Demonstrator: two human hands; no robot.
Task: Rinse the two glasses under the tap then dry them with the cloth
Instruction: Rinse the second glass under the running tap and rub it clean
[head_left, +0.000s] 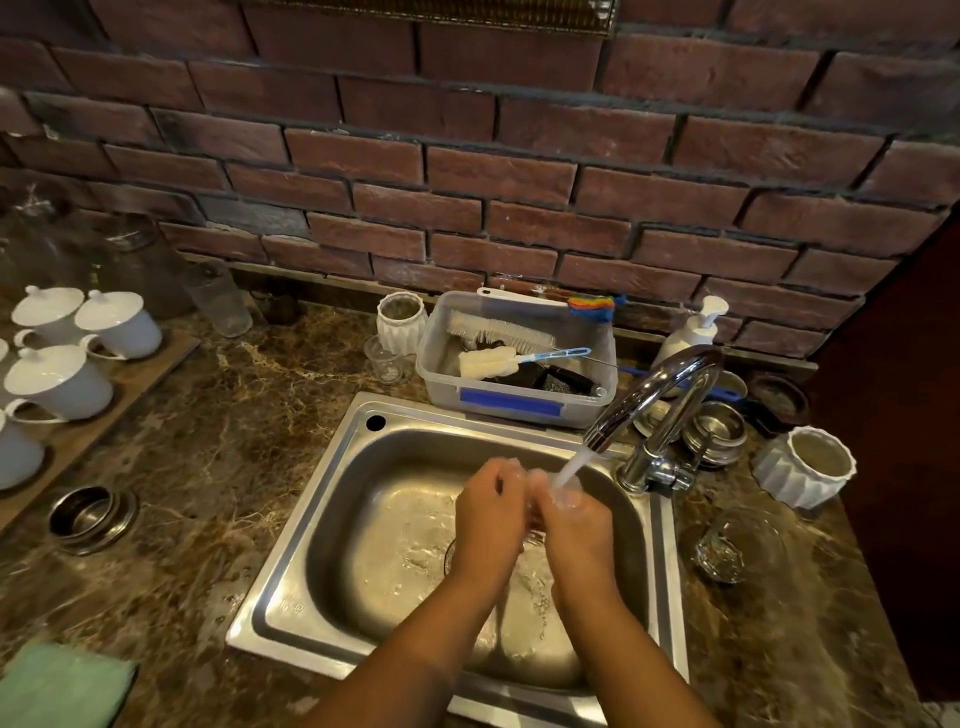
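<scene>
The marble counter (218, 467) is carrying the steel sink (291, 587), and the tap (660, 395) at the sink's right rear corner is pouring water (574, 465) into the basin. The green cloth (62, 686) is lying on the counter well to the left of the sink's front corner. Over the middle of the sink, the left hand (491, 514) and right hand (574, 525) are both curling their fingers round the first glass (563, 496), holding it under the stream. The second glass (719, 558) is waiting on the counter just right of the sink. The wet glass is probably getting slippery, so a loose grip risks dropping it onto the steel, and lifting carelessly could be knocking it against the spout.
</scene>
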